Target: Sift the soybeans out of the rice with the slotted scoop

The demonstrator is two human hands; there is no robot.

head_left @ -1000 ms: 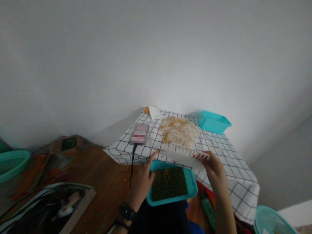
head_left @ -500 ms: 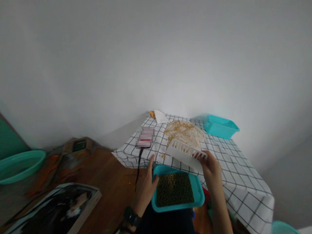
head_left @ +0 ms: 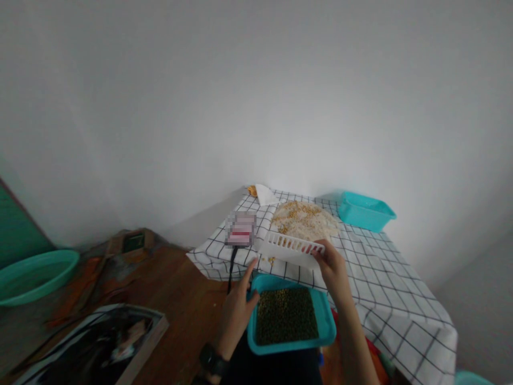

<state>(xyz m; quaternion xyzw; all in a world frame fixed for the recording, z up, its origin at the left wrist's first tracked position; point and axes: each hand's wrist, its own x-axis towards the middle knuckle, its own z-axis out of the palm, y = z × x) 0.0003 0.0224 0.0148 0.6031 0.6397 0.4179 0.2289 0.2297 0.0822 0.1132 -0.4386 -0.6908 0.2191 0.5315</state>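
My right hand (head_left: 332,267) grips the right end of a white slotted plastic basket (head_left: 290,251), tilted at the near edge of the table. Below it, a turquoise tray (head_left: 326,321) rests at my lap, holding dark green beans (head_left: 288,323) with some yellow kernels (head_left: 282,295) among them. My left hand (head_left: 239,305) is at the tray's left rim, its index finger and thumb apart. A few yellow kernels (head_left: 271,261) lie on the cloth beside the basket. Behind it spreads a pale heap (head_left: 308,219) strewn with yellow kernels.
A checked cloth (head_left: 385,272) covers the table. On it stand a turquoise bin (head_left: 366,212) at the back right, a blurred pinkish item (head_left: 241,229) with a dark strap, and a white paper (head_left: 265,195). On the left are a green basin (head_left: 38,278) and a box (head_left: 140,345).
My right hand has moved left with the basket, which now lies more level over the cloth's front edge. My left hand stays beside the tray.
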